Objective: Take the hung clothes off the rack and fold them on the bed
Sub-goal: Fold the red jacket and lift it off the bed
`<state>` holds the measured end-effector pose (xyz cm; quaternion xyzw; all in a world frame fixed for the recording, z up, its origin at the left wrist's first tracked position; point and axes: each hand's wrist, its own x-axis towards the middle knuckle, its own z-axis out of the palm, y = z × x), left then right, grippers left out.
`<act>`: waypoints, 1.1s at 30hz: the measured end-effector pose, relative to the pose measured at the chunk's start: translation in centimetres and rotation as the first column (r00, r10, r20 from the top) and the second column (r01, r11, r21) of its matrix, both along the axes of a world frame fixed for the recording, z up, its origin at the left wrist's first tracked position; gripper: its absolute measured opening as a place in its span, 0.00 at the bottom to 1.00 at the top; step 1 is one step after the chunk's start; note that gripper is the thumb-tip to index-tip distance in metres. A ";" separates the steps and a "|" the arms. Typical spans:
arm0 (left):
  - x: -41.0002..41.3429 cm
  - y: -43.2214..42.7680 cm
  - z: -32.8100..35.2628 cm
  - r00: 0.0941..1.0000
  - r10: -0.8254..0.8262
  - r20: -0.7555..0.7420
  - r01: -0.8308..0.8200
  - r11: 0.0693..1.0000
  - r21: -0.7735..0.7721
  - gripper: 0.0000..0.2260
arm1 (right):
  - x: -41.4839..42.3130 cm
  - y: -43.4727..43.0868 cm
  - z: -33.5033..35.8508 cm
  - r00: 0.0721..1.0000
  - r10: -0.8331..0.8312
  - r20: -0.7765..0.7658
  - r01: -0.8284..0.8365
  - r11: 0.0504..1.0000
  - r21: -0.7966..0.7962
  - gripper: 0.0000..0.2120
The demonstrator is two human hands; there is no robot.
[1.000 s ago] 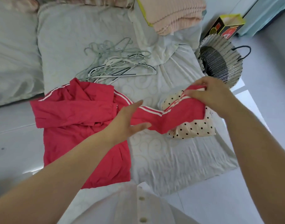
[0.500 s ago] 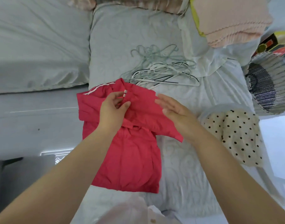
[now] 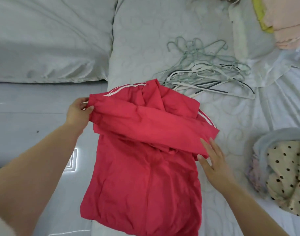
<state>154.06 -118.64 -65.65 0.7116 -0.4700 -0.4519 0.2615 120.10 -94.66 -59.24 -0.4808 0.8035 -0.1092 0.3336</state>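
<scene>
A red jacket (image 3: 142,176) with white sleeve stripes lies flat on the pale bed (image 3: 231,126), its sleeves folded across the chest. My left hand (image 3: 78,113) pinches the sleeve cuff at the jacket's left edge. My right hand (image 3: 212,160) lies with straight fingers on the folded sleeve at the jacket's right edge, pressing it down.
A heap of empty hangers (image 3: 207,74) lies beyond the jacket. A polka-dot garment (image 3: 288,178) sits at the right on grey fabric. Folded pink cloth (image 3: 288,23) is at the top right, grey pillows (image 3: 48,40) at the top left.
The sleeve now lies across the jacket's chest. My left hand moved out to the left edge with the cuff; my right hand slid to the right edge. The view shifted closer.
</scene>
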 end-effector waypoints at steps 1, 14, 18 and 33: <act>-0.1 0.1 -1.3 1.000 -0.027 0.012 0.026 0.999 0.031 0.16 | 0.2 -0.4 -1.2 0.998 0.033 -0.061 -0.031 0.999 0.039 0.32; 1.4 11.9 -6.9 1.000 0.007 -0.019 -0.001 0.955 0.297 0.25 | 1.6 2.8 -7.1 0.958 -0.284 -0.045 0.288 0.950 0.122 0.39; 4.0 20.8 -5.7 0.977 -0.200 0.075 0.143 0.875 0.463 0.19 | 3.2 10.6 -7.1 0.825 -0.549 0.135 0.444 0.777 0.446 0.37; 4.7 26.9 5.8 0.974 -0.194 0.118 0.148 0.936 0.321 0.34 | 4.5 14.7 2.1 0.827 -0.531 0.186 0.470 0.833 0.292 0.07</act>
